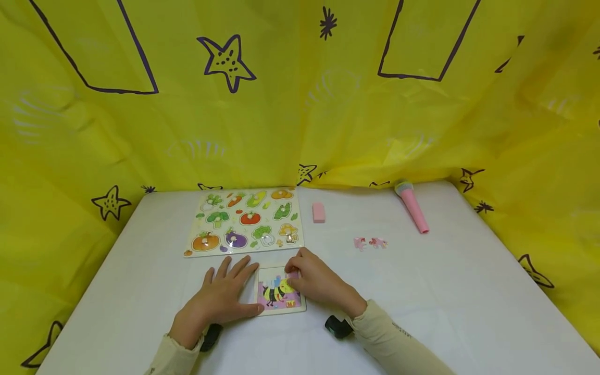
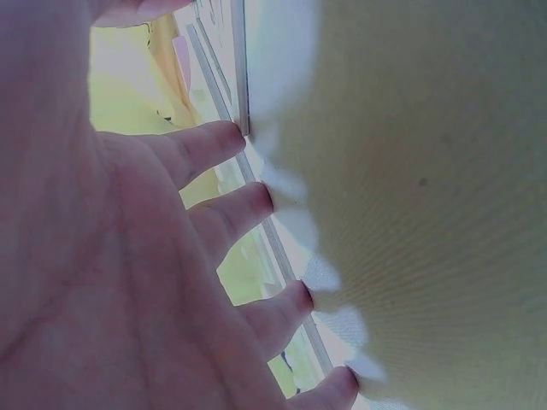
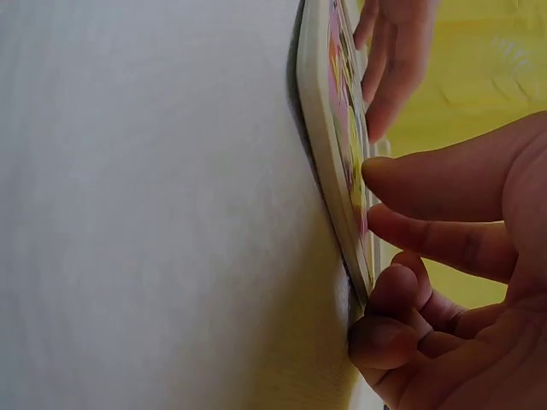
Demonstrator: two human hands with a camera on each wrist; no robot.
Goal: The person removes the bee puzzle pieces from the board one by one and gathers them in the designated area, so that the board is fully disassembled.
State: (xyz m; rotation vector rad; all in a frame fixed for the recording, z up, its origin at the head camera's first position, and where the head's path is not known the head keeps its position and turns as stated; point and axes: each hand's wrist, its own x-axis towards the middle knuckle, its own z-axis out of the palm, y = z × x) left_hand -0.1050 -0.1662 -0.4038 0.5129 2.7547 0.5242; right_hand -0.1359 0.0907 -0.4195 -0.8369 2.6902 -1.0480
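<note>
Pink-and-yellow bee jigsaw (image 1: pixel 275 296) between your hands.
Your left hand (image 1: pixel 221 296) spreads wide at its edge: brace there. Your right hand (image 1: pixel 316 279) narrows thumb to forefinger; a pinched piece can't be confirmed. Align edges before pressing.

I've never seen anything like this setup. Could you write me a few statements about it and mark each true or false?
1. The left hand touches the bee puzzle. True.
2. The right hand grips the microphone. False: the right hand is at the bee puzzle; the microphone lies apart from it.
3. Two loose pink pieces lie right of the bee puzzle. True.
4. The vegetable board is nearer the person than the bee puzzle. False: the vegetable board lies beyond it.
5. A pink block lies between the vegetable board and the microphone. True.
</note>
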